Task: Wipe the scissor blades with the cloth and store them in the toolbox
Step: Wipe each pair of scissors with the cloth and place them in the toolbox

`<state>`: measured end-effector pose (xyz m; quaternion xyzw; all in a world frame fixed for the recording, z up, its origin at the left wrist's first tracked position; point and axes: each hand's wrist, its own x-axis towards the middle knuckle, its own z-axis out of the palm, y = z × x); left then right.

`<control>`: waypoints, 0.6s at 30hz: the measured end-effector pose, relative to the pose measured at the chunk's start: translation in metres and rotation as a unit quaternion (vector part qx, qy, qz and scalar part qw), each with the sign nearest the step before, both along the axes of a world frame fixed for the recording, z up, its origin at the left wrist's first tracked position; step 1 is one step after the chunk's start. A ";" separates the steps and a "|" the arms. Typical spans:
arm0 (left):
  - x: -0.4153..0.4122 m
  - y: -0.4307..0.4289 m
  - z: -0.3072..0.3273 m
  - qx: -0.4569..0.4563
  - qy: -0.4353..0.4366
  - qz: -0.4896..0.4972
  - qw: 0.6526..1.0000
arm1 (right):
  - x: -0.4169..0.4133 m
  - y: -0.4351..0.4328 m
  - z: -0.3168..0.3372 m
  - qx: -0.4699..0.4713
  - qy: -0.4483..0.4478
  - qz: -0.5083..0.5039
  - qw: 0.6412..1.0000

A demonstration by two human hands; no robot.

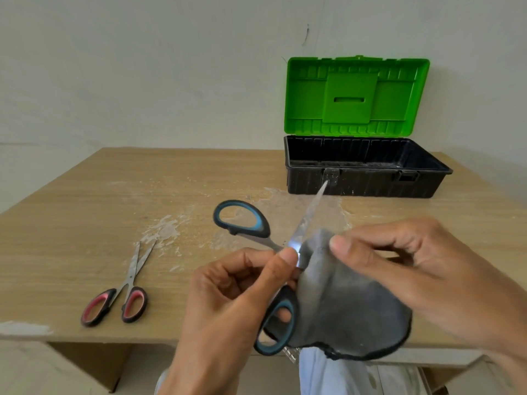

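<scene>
My left hand (228, 297) grips a pair of blue-and-black handled scissors (248, 220) spread wide open, one finger through the lower handle ring and the thumb near the pivot. One blade points up and away toward the toolbox. My right hand (413, 269) pinches a grey cloth (342, 303) against the base of that blade. The toolbox (368, 178), a black tub with a green lid standing open, sits at the back right of the table. A second pair of scissors with red-and-black handles (125, 292) lies slightly open on the table at the left.
The wooden table (85, 201) has white scuffed patches around its middle and a worn near-left edge. A pale wall stands close behind the toolbox. Light-coloured trousers show below the table's near edge.
</scene>
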<state>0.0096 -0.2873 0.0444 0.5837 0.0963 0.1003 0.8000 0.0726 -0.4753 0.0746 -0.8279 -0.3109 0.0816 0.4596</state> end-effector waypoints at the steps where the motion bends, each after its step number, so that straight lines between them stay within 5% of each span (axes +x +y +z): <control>1: 0.000 -0.001 0.000 -0.007 0.001 0.002 1.000 | -0.002 0.005 -0.001 -0.019 0.016 0.016 1.000; 12: 0.000 0.005 0.005 -0.028 0.003 -0.001 1.000 | -0.007 0.004 -0.005 0.052 0.009 -0.054 0.997; 18: 0.000 0.004 0.001 -0.003 0.003 0.025 1.000 | -0.008 0.010 -0.009 -0.003 0.001 -0.056 0.998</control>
